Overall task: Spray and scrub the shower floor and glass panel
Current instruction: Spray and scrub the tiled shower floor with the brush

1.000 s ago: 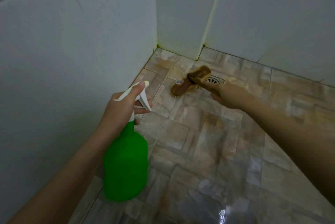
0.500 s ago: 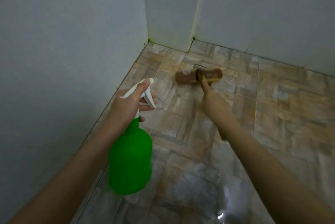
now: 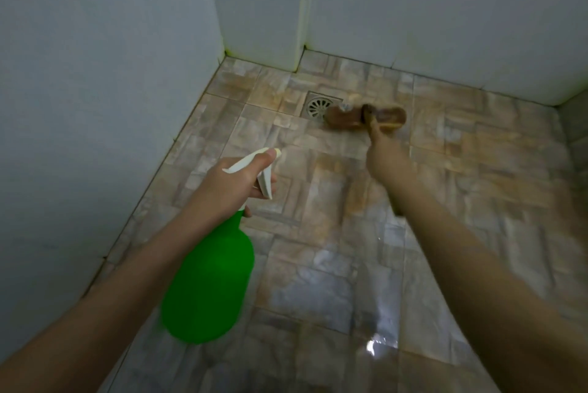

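While R hand (image 3: 386, 163) grips the brush (image 3: 366, 117), head crosswise ahead, just right of the drain (image 3: 319, 105), L hand (image 3: 235, 185) holds the spray bottle (image 3: 210, 281)

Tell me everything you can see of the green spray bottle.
The green spray bottle is opaque, bright green and plastic-looking: a rounded body narrowing to a neck, topped by a white trigger head. It appears held clear of the tiled floor, tilted, nozzle aimed forward. The left hand grips its neck, one digit lying along the head's top, other fingers curled at the trigger. Its lower edge is motion-blurred; no label shows.
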`<state>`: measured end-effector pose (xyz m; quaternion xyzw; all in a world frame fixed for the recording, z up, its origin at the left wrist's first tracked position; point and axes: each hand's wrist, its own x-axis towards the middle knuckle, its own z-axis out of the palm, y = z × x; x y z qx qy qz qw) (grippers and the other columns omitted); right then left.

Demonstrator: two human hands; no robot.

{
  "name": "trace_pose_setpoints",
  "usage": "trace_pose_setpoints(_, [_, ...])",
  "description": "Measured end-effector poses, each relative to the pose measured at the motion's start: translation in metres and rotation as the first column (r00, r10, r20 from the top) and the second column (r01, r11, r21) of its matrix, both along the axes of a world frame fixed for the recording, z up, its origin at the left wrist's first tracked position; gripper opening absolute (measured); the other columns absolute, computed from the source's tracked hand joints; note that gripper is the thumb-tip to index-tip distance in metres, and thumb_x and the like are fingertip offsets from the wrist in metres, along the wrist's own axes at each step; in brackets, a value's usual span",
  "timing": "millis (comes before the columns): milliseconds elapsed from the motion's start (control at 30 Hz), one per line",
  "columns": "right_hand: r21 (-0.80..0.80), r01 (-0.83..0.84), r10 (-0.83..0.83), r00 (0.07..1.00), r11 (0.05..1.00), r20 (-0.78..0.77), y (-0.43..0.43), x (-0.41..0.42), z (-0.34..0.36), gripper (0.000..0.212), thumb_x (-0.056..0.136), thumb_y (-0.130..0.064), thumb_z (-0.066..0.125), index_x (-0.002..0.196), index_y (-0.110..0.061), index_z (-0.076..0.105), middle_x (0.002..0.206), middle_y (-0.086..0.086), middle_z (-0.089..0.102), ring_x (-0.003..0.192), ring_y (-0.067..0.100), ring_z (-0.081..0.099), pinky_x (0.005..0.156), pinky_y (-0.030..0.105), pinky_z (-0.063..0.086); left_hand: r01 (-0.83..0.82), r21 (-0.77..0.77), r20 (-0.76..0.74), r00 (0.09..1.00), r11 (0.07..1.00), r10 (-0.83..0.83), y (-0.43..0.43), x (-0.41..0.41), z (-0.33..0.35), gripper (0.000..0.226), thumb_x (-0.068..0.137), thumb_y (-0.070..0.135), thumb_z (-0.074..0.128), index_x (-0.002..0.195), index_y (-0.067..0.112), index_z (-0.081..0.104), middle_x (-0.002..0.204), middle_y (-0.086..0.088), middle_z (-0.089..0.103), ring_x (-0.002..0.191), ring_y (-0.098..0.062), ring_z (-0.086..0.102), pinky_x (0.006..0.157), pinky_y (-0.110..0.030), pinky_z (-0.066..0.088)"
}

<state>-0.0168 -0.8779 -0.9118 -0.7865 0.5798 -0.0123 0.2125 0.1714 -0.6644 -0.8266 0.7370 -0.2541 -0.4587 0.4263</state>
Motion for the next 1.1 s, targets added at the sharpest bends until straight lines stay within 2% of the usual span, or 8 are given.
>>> trace_pose_setpoints(100, [0.051, 0.060, -0.057, 0.997, 0.997, -0.059, -0.026, -0.006, 0.024, 0.073, 0.097, -0.010, 0.032, 0.152, -0.043, 0.000, 0.120, 0.022, 0.053, 0.087, 0.035, 0.061, 0.071, 0.044, 0.053, 0.034, 0.005, 0.021, 0.999, 0.999, -0.034, 0.004, -0.011, -0.003, 0.062, 0.069, 0.070, 0.056, 0.103, 0.024, 0.078, 0.085, 0.000, 0.079, 0.083, -0.014, 0.076, 0.045, -0.025, 0.048])
trace_pose_setpoints(267, [0.098, 0.160, -0.146, 0.980, 0.982, -0.134, 0.084, -0.072, 0.024, 0.072, 0.099, -0.009, 0.036, 0.154, -0.038, 0.000, 0.068, 0.008, 0.054, 0.053, 0.021, 0.052, 0.044, 0.029, 0.037, 0.163, 0.092, 0.097, 0.980, 0.982, -0.172, 0.007, -0.031, -0.020, 0.055, 0.085, 0.065, 0.061, 0.077, 0.014, 0.078, 0.070, -0.004, 0.076, 0.069, -0.019, 0.075, 0.046, -0.025, 0.048])
trace_pose_setpoints(400, [0.080, 0.154, -0.139, 0.976, 0.985, -0.168, 0.074, -0.079, 0.019, 0.068, 0.099, -0.011, 0.035, 0.155, -0.035, 0.004, 0.068, 0.004, 0.049, 0.055, 0.019, 0.051, 0.046, 0.030, 0.040, 0.143, 0.136, 0.133, 0.978, 0.980, -0.161, 0.004, -0.045, -0.036, 0.056, 0.089, 0.058, 0.063, 0.077, 0.003, 0.071, 0.050, 0.001, 0.066, 0.049, -0.018, 0.065, 0.046, -0.025, 0.046])
trace_pose_setpoints(567, [0.177, 0.217, -0.194, 0.971, 0.960, -0.139, 0.041, -0.068, 0.033, 0.067, 0.100, -0.011, 0.034, 0.154, -0.039, 0.006, 0.078, 0.004, 0.045, 0.067, 0.025, 0.060, 0.068, 0.045, 0.059, 0.187, 0.161, 0.129, 0.969, 0.969, -0.208, 0.002, -0.046, -0.047, 0.066, 0.081, 0.071, 0.061, 0.084, 0.007, 0.075, 0.060, 0.002, 0.071, 0.065, -0.022, 0.072, 0.060, -0.030, 0.054])
trace_pose_setpoints(633, [0.159, 0.219, -0.199, 0.971, 0.963, -0.133, 0.072, -0.077, 0.029, 0.068, 0.099, -0.014, 0.035, 0.154, -0.039, 0.003, 0.080, 0.005, 0.053, 0.063, 0.021, 0.057, 0.059, 0.039, 0.054, 0.225, 0.190, 0.102, 0.964, 0.956, -0.247, 0.000, -0.045, -0.051, 0.070, 0.076, 0.077, 0.058, 0.084, 0.010, 0.075, 0.068, 0.000, 0.074, 0.070, -0.020, 0.073, 0.071, -0.037, 0.058])
trace_pose_setpoints(767, [0.089, 0.222, -0.203, 0.961, 0.971, -0.185, 0.138, -0.092, 0.020, 0.071, 0.100, -0.013, 0.038, 0.154, -0.035, -0.003, 0.066, 0.002, 0.047, 0.052, 0.015, 0.045, 0.043, 0.029, 0.027, 0.204, 0.215, 0.141, 0.961, 0.955, -0.237, -0.009, -0.061, -0.048, 0.057, 0.089, 0.060, 0.061, 0.077, 0.004, 0.071, 0.045, 0.002, 0.061, 0.044, -0.013, 0.062, 0.048, -0.022, 0.049])
trace_pose_setpoints(967, [0.082, 0.192, -0.177, 0.972, 0.978, -0.157, 0.043, -0.069, 0.022, 0.070, 0.099, -0.012, 0.035, 0.154, -0.037, 0.000, 0.082, 0.011, 0.059, 0.057, 0.018, 0.049, 0.045, 0.030, 0.035, 0.220, 0.209, 0.111, 0.963, 0.953, -0.247, -0.020, -0.064, -0.039, 0.052, 0.093, 0.054, 0.059, 0.072, 0.008, 0.069, 0.043, 0.007, 0.061, 0.055, -0.017, 0.065, 0.050, -0.022, 0.045])
trace_pose_setpoints(1100, [0.140, 0.225, -0.204, 0.967, 0.964, -0.154, 0.091, -0.081, 0.029, 0.071, 0.098, -0.010, 0.033, 0.154, -0.039, 0.001, 0.078, 0.007, 0.055, 0.057, 0.015, 0.048, 0.046, 0.029, 0.033, 0.114, 0.157, 0.110, 0.985, 0.981, -0.132, -0.023, -0.057, -0.036, 0.048, 0.091, 0.052, 0.064, 0.067, 0.010, 0.069, 0.051, 0.000, 0.064, 0.046, -0.016, 0.063, 0.054, -0.026, 0.050])
